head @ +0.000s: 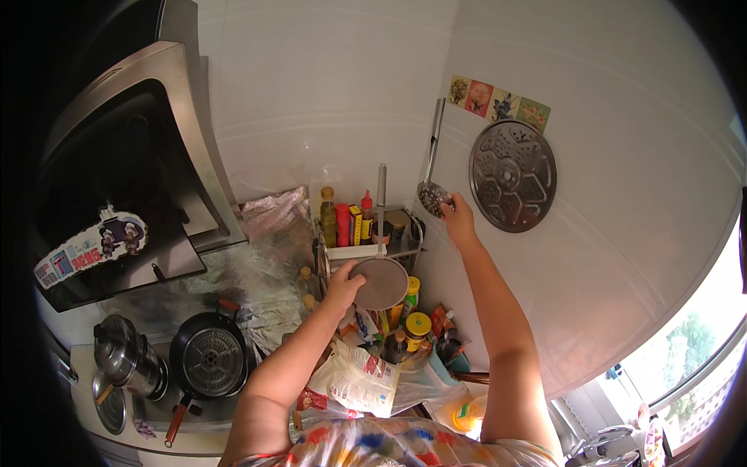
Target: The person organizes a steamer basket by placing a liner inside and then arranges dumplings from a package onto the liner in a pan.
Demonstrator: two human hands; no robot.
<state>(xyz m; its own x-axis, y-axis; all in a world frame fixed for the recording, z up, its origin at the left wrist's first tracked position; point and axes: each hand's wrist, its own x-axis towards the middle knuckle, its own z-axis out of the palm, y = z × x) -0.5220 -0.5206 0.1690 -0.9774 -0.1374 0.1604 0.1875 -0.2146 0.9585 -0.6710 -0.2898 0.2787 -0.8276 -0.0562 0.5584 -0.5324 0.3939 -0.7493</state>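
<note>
My left hand (345, 286) grips the rim of a round fine-mesh strainer (382, 284), whose metal handle points up in front of the spice rack. Farther right and higher, my right hand (459, 216) holds the edge of a perforated metal skimmer (435, 198) by its bowl. The skimmer's long handle stands upright against the wall; whether it hangs from a hook I cannot tell. A round steel steamer plate (513, 175) is on the wall to the right of my right hand.
A metal rack (408, 252) holds bottles and jars. Below are a yellow-lidded jar (418, 324), a white plastic bag (356, 379) and a teal container (440, 365). At left, a black pan (211, 356) and a steel pot (125, 356) stand under the range hood (134, 163).
</note>
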